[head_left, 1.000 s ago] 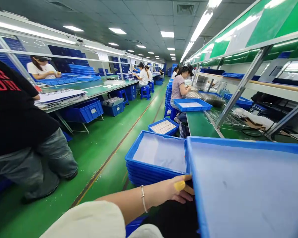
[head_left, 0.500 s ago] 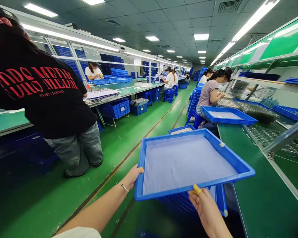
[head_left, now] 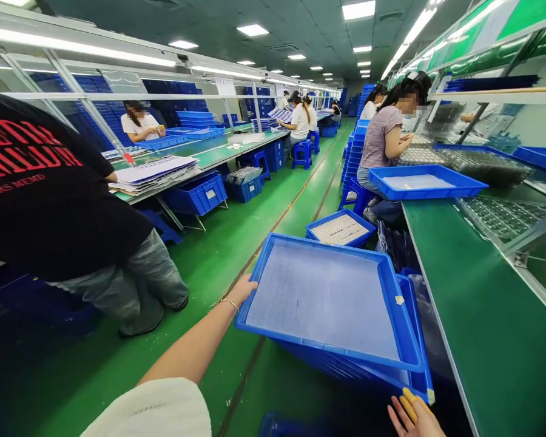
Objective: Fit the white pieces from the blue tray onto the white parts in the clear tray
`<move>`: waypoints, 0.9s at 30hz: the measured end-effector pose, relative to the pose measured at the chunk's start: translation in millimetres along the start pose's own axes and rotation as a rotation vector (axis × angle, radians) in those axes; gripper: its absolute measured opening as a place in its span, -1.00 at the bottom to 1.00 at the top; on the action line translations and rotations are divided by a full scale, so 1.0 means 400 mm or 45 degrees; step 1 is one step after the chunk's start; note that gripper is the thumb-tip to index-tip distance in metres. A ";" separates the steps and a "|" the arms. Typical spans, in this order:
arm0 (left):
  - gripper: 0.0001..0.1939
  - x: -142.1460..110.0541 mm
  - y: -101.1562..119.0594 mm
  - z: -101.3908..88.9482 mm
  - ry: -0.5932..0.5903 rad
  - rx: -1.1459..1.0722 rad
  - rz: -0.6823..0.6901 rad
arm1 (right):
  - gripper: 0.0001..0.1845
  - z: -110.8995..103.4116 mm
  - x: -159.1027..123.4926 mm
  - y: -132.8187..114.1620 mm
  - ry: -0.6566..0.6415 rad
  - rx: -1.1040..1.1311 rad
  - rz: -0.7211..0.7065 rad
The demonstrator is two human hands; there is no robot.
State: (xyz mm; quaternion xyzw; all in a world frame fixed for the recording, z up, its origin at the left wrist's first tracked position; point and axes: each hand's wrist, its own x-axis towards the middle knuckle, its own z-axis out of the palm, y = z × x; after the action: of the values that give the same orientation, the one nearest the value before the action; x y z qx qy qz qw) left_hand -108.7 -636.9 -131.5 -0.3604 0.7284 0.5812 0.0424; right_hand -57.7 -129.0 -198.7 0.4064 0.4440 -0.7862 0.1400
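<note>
A blue plastic tray (head_left: 327, 348) with a pale sheet (head_left: 318, 297) lining its bottom lies slightly askew over a stack of similar blue trays (head_left: 419, 340). My left hand (head_left: 244, 290) grips the tray's left rim, its fingers partly hidden beneath. Off the tray, my right hand (head_left: 412, 416) is open with fingers spread, close by the near right corner of the stack. Whether its fingertips touch that corner I cannot tell. Yellow covers show on some right fingers.
Beyond the stack, a blue tray (head_left: 341, 227) holds rows of small pale pieces. At right runs a green workbench (head_left: 486, 303) with another blue tray (head_left: 430, 188) on its end. A person in black (head_left: 59, 200) stands at left; a seated person (head_left: 384, 142) works ahead.
The tray has come down and back onto the stack. My right hand has left its near rim and moved right and lower. The view has shifted, and the person in black appears further left.
</note>
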 end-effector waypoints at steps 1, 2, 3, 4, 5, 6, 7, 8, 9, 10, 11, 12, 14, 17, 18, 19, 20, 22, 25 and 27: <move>-0.72 0.011 0.005 0.003 -0.017 0.030 -0.001 | -0.51 0.016 -0.007 -0.006 0.006 0.018 0.013; -0.72 0.021 0.010 0.005 -0.037 0.059 0.000 | -0.57 0.035 -0.014 -0.011 -0.015 0.023 0.025; -0.74 0.029 0.014 0.008 -0.058 0.086 0.002 | -0.63 0.055 -0.019 -0.016 -0.035 0.030 0.012; -0.76 0.037 0.018 0.011 -0.075 0.113 0.006 | -0.69 0.074 -0.021 -0.021 -0.043 0.062 -0.010; -0.80 0.046 0.022 0.014 -0.090 0.138 0.011 | -0.73 0.091 -0.020 -0.026 -0.039 0.100 -0.031; -0.83 0.055 0.026 0.017 -0.095 0.160 0.020 | -0.74 0.103 -0.016 -0.030 -0.030 0.136 -0.053; -0.82 0.064 0.031 0.021 -0.094 0.176 0.032 | -0.75 0.112 -0.010 -0.033 -0.014 0.167 -0.069; -0.79 0.074 0.035 0.025 -0.094 0.190 0.042 | -0.76 0.117 -0.006 -0.036 0.002 0.193 -0.083; -0.76 0.083 0.040 0.031 -0.093 0.200 0.051 | -0.76 0.118 -0.002 -0.038 0.015 0.217 -0.094; -0.73 0.092 0.043 0.037 -0.095 0.208 0.059 | -0.77 0.116 -0.001 -0.040 0.023 0.237 -0.101; -0.71 0.100 0.047 0.046 -0.100 0.213 0.066 | -0.77 0.112 -0.002 -0.041 0.029 0.255 -0.107; -0.69 0.108 0.049 0.055 -0.109 0.216 0.073 | -0.78 0.107 -0.004 -0.041 0.036 0.271 -0.110; -0.68 0.123 0.054 0.074 -0.130 0.219 0.087 | -0.79 0.094 -0.007 -0.044 0.064 0.294 -0.105; -0.72 0.147 0.063 0.097 -0.158 0.235 0.097 | -0.82 0.078 -0.004 -0.050 0.126 0.302 -0.078; -0.75 0.153 0.066 0.101 -0.163 0.247 0.093 | -0.82 0.075 -0.003 -0.051 0.140 0.301 -0.074; -0.79 0.159 0.068 0.104 -0.169 0.264 0.082 | -0.82 0.073 -0.002 -0.051 0.149 0.299 -0.078; -0.83 0.163 0.070 0.107 -0.176 0.286 0.066 | -0.80 0.072 -0.002 -0.051 0.155 0.297 -0.089; -0.84 0.165 0.071 0.114 -0.190 0.341 0.024 | -0.74 0.073 -0.006 -0.050 0.165 0.289 -0.129; -0.73 0.161 0.064 0.133 -0.198 0.436 -0.022 | -0.64 0.073 -0.013 -0.051 0.188 0.254 -0.185; -0.71 0.158 0.058 0.151 -0.183 0.493 -0.030 | -0.60 0.071 -0.014 -0.056 0.204 0.211 -0.207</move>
State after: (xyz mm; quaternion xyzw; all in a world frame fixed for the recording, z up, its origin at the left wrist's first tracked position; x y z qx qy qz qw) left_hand -190.3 -612.7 -162.3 -0.3115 0.8173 0.4542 0.1696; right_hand -81.8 -140.0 -173.3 0.4407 0.4185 -0.7941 0.0060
